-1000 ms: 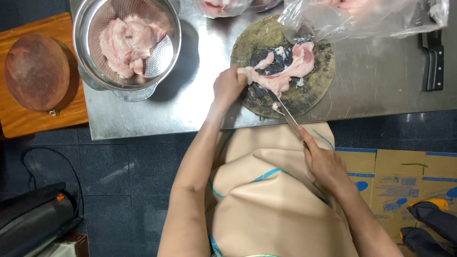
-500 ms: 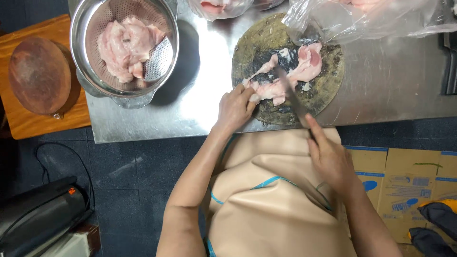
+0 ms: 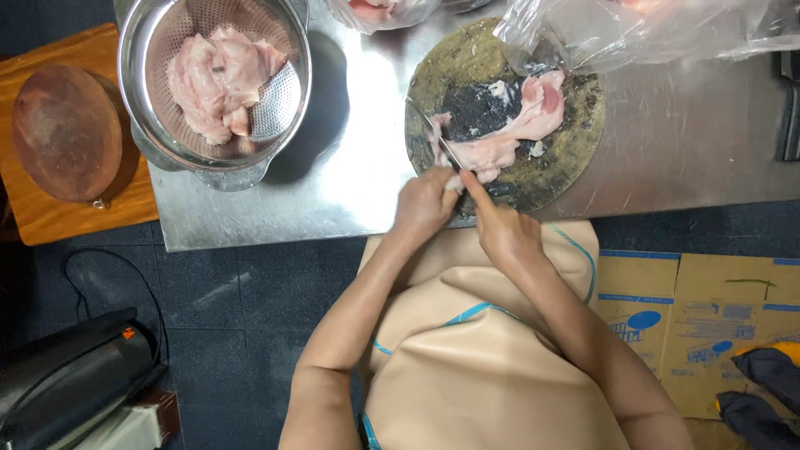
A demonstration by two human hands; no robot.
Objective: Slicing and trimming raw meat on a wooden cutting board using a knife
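Observation:
A slab of pale pink raw meat (image 3: 508,133) lies on a round, dark, worn cutting board (image 3: 575,158) on a steel table (image 3: 358,192). My right hand (image 3: 500,229) grips a knife (image 3: 437,137) whose thin blade points up and left across the meat's near-left edge, index finger stretched along it. My left hand (image 3: 425,204) sits right beside it at the board's near edge, fingers curled on the meat's lower end.
A steel colander (image 3: 158,125) of raw meat pieces (image 3: 217,79) stands at the table's left. A round wooden block (image 3: 62,133) rests on a wooden stand further left. Clear plastic bags (image 3: 650,29) lie behind the board. Flattened cardboard (image 3: 700,325) covers the floor to my right.
My right hand has swung the knife from the board's right side to its left, close to my left hand. The meat has shifted and spread on the board.

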